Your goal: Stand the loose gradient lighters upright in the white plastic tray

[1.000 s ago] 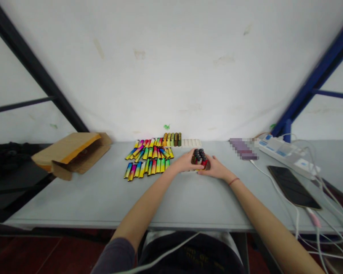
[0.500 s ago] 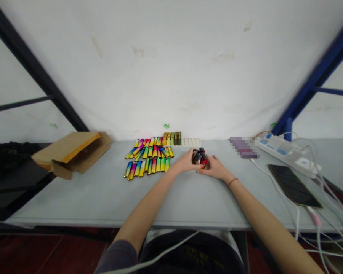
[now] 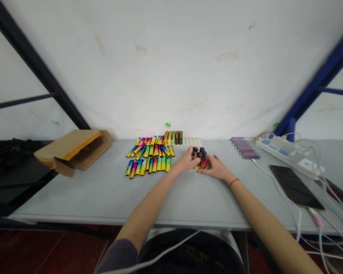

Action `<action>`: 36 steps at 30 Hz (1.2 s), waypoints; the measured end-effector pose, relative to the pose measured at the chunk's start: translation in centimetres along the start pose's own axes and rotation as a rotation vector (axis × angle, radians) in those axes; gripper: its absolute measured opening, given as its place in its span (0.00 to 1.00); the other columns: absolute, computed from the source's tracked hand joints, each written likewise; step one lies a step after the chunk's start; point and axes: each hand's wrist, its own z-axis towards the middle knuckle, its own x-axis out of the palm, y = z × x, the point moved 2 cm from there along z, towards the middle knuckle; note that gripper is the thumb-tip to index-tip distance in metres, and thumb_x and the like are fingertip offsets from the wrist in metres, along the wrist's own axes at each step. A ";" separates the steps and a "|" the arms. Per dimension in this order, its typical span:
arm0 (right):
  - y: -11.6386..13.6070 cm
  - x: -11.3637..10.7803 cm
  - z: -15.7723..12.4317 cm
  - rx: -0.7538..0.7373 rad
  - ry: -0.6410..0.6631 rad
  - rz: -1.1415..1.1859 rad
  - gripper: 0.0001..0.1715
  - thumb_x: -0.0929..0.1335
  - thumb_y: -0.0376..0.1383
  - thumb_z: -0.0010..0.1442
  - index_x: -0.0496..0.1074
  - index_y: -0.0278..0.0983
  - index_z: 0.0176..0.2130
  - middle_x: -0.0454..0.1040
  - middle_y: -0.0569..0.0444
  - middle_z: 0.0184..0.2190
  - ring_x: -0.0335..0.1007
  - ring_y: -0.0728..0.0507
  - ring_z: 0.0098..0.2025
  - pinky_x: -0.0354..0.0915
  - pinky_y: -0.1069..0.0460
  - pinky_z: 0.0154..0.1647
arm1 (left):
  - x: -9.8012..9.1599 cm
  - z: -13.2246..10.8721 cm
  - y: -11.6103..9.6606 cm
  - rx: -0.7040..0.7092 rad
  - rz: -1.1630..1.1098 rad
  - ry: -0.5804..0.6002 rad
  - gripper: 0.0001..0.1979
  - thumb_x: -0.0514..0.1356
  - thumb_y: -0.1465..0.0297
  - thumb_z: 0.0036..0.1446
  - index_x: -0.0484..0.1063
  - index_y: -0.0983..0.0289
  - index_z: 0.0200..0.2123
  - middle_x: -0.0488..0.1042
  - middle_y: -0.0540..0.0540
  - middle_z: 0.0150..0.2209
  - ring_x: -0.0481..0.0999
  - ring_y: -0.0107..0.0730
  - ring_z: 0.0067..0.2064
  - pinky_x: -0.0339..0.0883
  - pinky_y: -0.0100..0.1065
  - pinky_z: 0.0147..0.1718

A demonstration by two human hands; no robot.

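My hands hold a small upright bundle of disposable lighters (image 3: 199,157) between them, with dark tops showing and red and yellow bodies below. My left hand (image 3: 187,160) grips its left side, and my right hand (image 3: 214,168) presses on its right side. The lower part of the bundle is hidden by my fingers. To the left of my left hand, rainbow-gradient lighters lie side by side in a front row (image 3: 148,166) and a back row (image 3: 151,150). Behind them stands a short line of upright lighters (image 3: 173,137), next to a white ridged tray (image 3: 192,142).
All this is on a pale grey table (image 3: 103,194). A cardboard envelope (image 3: 74,153) lies at the left end. On the right are a pixelated purple object (image 3: 245,148), a white power strip (image 3: 282,149), a dark phone (image 3: 296,187) and loose white cables.
The bundle's dark tops have spread slightly and it sits a little differently between my hands. The lighters on the table have not moved, and the view has shifted slightly.
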 end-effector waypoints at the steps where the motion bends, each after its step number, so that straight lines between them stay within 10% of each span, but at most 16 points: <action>1: 0.0 0.0 0.0 0.002 0.001 -0.003 0.43 0.74 0.54 0.55 0.65 0.36 0.62 0.78 0.39 0.54 0.75 0.30 0.56 0.53 0.28 0.66 | -0.2 0.0 -0.1 -0.005 0.000 -0.007 0.20 0.60 0.69 0.53 0.63 0.62 0.50 0.71 0.54 0.43 0.72 0.37 0.45 0.68 0.40 0.51; 10: -0.3 0.2 0.0 0.014 0.001 0.019 0.48 0.75 0.54 0.55 0.63 0.34 0.65 0.78 0.38 0.56 0.74 0.30 0.58 0.48 0.27 0.69 | 0.1 -0.5 0.3 -0.047 -0.019 0.055 0.20 0.64 0.63 0.53 0.62 0.61 0.46 0.72 0.51 0.38 0.73 0.37 0.40 0.69 0.40 0.46; 20: -0.1 0.1 0.0 0.001 -0.012 0.015 0.47 0.75 0.53 0.55 0.63 0.36 0.66 0.76 0.37 0.59 0.74 0.29 0.59 0.51 0.27 0.68 | -0.4 -0.5 -0.1 -0.095 -0.089 -0.185 0.18 0.64 0.65 0.57 0.63 0.61 0.48 0.76 0.55 0.43 0.76 0.39 0.47 0.70 0.41 0.52; 30: 0.2 0.0 0.1 0.024 0.020 0.019 0.47 0.74 0.54 0.56 0.64 0.33 0.65 0.76 0.35 0.57 0.73 0.30 0.59 0.50 0.28 0.69 | -12.4 -4.8 -0.2 -0.605 0.374 -0.269 0.26 0.65 0.63 0.55 0.68 0.68 0.54 0.79 0.70 0.50 0.78 0.58 0.53 0.71 0.49 0.51; 36: 0.0 0.1 0.1 0.023 0.017 0.011 0.47 0.74 0.54 0.56 0.63 0.33 0.65 0.76 0.35 0.58 0.73 0.29 0.59 0.50 0.28 0.69 | -12.6 -5.5 -0.3 -0.796 0.738 -0.040 0.28 0.62 0.64 0.57 0.66 0.67 0.59 0.78 0.74 0.54 0.78 0.61 0.57 0.71 0.47 0.51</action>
